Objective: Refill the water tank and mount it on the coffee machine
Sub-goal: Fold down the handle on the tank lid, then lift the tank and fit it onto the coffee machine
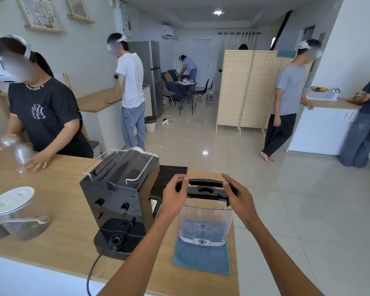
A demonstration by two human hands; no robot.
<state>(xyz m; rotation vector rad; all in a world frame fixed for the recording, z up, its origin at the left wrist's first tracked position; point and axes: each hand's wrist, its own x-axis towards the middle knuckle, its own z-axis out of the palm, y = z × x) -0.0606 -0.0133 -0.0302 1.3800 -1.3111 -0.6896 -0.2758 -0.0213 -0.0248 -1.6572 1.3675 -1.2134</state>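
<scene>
Left hand (173,195) and right hand (239,195) cover both ends of the clear plastic water tank's black lid (205,190). Clear lidded jars (11,218) are cut by the left edge; the motion-blurred clear plastic bottle (19,154) shows no detail.

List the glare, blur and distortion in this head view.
Head view: a ceiling light glares, with its reflection on the floor tiles; the bottle in the person's hands at left is motion-blurred; wide-angle bending leans the walls at the edges; the water tank and both hands are sharp.
</scene>
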